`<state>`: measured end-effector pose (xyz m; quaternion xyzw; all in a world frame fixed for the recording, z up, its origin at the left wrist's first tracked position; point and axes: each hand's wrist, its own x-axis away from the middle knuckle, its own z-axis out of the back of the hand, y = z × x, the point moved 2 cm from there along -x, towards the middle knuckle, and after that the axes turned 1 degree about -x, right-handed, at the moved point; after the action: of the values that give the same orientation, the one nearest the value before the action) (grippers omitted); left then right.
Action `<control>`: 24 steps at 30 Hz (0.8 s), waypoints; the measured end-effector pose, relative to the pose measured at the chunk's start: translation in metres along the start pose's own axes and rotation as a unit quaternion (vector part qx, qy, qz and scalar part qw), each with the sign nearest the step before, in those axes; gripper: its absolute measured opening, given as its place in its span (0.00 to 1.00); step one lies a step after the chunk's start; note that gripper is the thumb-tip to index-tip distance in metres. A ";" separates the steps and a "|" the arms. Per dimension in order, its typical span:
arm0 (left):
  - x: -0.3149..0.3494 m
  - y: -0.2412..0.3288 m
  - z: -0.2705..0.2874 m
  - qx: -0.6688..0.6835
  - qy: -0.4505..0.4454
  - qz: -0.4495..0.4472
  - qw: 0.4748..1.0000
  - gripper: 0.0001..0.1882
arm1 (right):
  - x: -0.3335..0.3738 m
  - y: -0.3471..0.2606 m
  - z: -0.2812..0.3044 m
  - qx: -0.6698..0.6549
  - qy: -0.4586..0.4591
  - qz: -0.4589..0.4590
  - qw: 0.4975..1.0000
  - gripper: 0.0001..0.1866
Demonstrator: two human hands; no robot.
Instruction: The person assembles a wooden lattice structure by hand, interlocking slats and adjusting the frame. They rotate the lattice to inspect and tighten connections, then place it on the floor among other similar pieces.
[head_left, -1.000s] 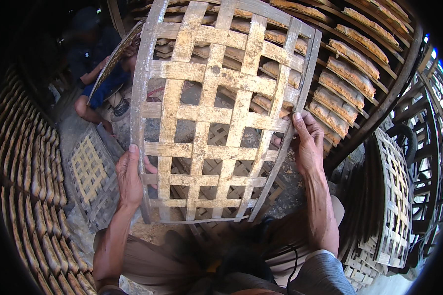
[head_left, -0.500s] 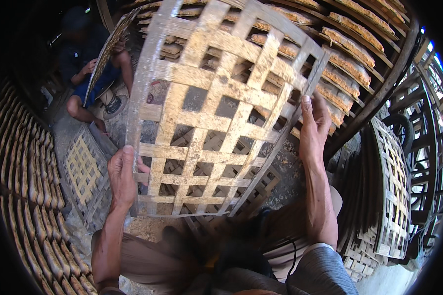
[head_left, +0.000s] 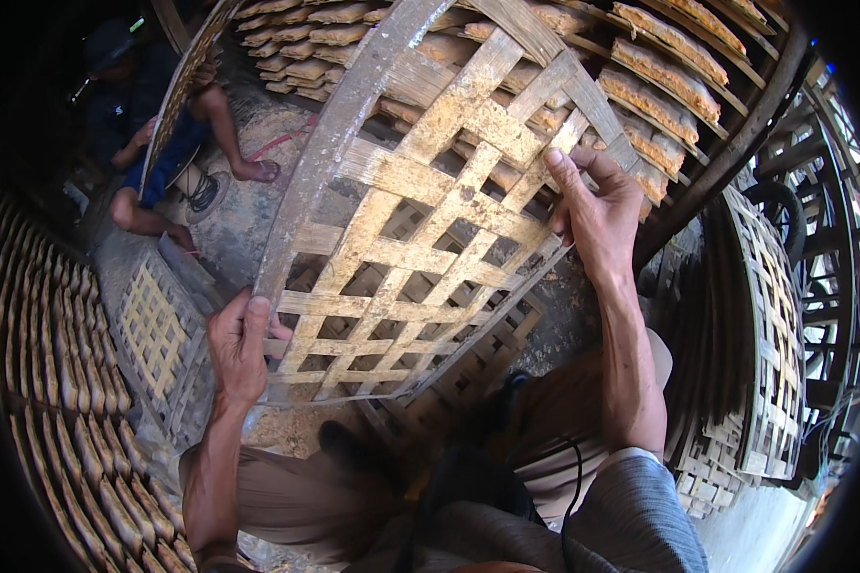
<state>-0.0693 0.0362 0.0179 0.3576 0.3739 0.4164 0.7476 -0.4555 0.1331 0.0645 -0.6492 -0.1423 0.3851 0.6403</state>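
A woven bamboo lattice tray point(head_left: 492, 205) with grey wooden side rails is held up tilted in front of me, pale crumbs stuck to its strips. My left hand point(head_left: 239, 349) is closed on the lower part of its left rail, thumb on the near face. On the opposite side, my right hand point(head_left: 602, 215) grips the upper right part of the tray, its thumb resting on the strips and its other fingers partly hidden behind. Through the gaps more lattice trays show, low down near my legs.
A seated person point(head_left: 153, 124) at the upper left holds another tray point(head_left: 177, 95). Lattice trays point(head_left: 153, 329) lean at left; more trays point(head_left: 769, 334) stand stacked at right. Racks of orange-brown slabs point(head_left: 659, 91) rise behind and along the left point(head_left: 62, 353). A pole point(head_left: 726, 143) slants at right.
The tray has turned to a steeper slant, its right side swinging away. My right hand has moved left and up, its thumb now over the strips. My left hand keeps its hold.
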 end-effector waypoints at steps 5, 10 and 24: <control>0.003 0.009 -0.001 -0.038 -0.009 -0.040 0.998 0.25 | 0.001 -0.001 -0.004 -0.068 0.035 -0.037 0.996 0.23; 0.002 0.014 -0.002 -0.094 -0.020 -0.069 0.993 0.24 | -0.005 0.011 0.003 -0.062 0.047 -0.063 0.995 0.29; -0.006 0.011 0.004 0.086 0.094 0.148 0.981 0.28 | -0.003 0.019 -0.006 0.213 0.111 0.242 0.940 0.39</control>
<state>-0.0723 0.0341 0.0311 0.4312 0.4198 0.5201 0.6061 -0.4592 0.1243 0.0467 -0.5513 0.1764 0.4749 0.6629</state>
